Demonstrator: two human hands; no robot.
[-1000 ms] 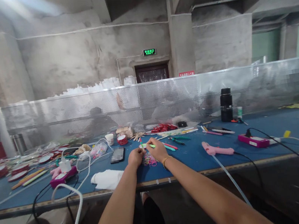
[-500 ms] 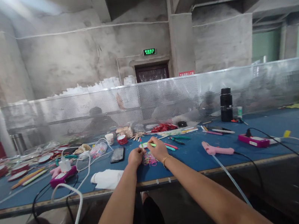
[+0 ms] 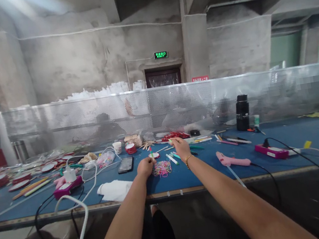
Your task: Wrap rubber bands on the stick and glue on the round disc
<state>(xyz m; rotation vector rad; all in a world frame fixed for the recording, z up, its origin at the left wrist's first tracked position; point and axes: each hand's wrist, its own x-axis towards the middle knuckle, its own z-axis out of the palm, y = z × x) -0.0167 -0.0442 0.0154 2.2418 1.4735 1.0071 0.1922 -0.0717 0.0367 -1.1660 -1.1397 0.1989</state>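
My left hand (image 3: 145, 167) is closed around a slim stick (image 3: 151, 152) that stands upright, with red and green bands near its top. My right hand (image 3: 181, 148) is raised a little to the right, fingers pinched on a light green marker (image 3: 170, 141); only a small part of it shows. Between and below the hands lies a pile of small colourful rubber bands (image 3: 162, 168). White and teal markers (image 3: 172, 159) rest on the table beside the right hand. A round white, red-edged piece (image 3: 153, 156) lies behind the left hand's stick.
A phone (image 3: 126, 165) and white cloth (image 3: 115, 190) lie to the left, near cables and a purple power strip (image 3: 68, 187). To the right are a pink glue gun (image 3: 233, 160), another purple power strip (image 3: 271, 151) and a black bottle (image 3: 242, 112). A perforated metal screen (image 3: 134, 115) borders the back.
My right hand has moved right and up, away from the stick, taking the light green marker with it. The rubber-band pile shows more fully. My left hand stays in place with the stick.
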